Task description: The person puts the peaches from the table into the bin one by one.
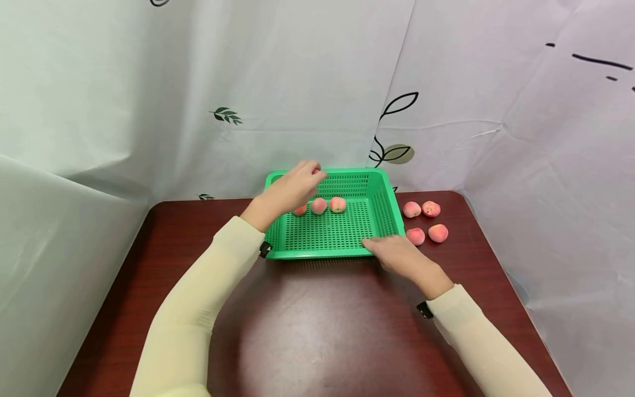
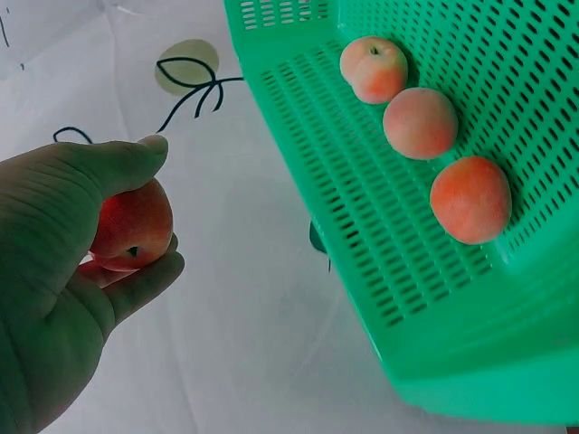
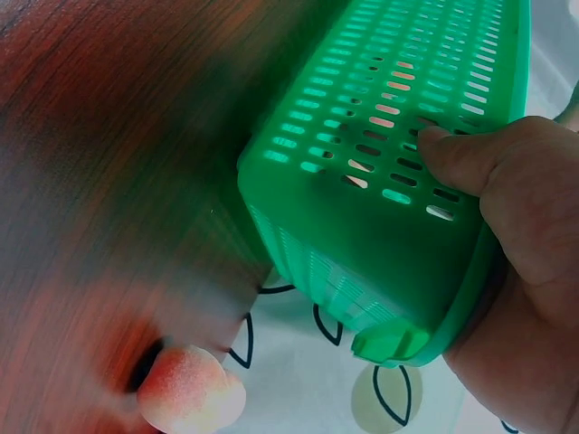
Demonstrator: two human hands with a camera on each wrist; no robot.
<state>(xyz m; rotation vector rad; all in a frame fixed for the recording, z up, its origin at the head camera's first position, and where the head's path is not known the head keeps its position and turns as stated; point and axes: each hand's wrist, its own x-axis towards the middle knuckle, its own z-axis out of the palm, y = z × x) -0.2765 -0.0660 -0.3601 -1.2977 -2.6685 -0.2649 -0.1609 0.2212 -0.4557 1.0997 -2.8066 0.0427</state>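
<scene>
My left hand (image 1: pixel 290 190) is raised over the left part of a green plastic basket (image 1: pixel 317 253). It grips a peach (image 2: pixel 136 226) between thumb and fingers, seen in the left wrist view. Inside the basket three peaches (image 1: pixel 319 205) sit in a row toward the back left. At the basket's near right corner, my right hand (image 1: pixel 397 255) holds the rim. In the right wrist view its thumb (image 3: pixel 461 158) lies against the slotted outer wall; its other fingers are hidden by the basket.
Several peaches (image 1: pixel 415 236) lie on the dark red wooden table (image 1: pixel 337 325), just right of the basket. Pale sheeting (image 1: pixel 307 99) with leaf drawings hangs behind the table and along its sides.
</scene>
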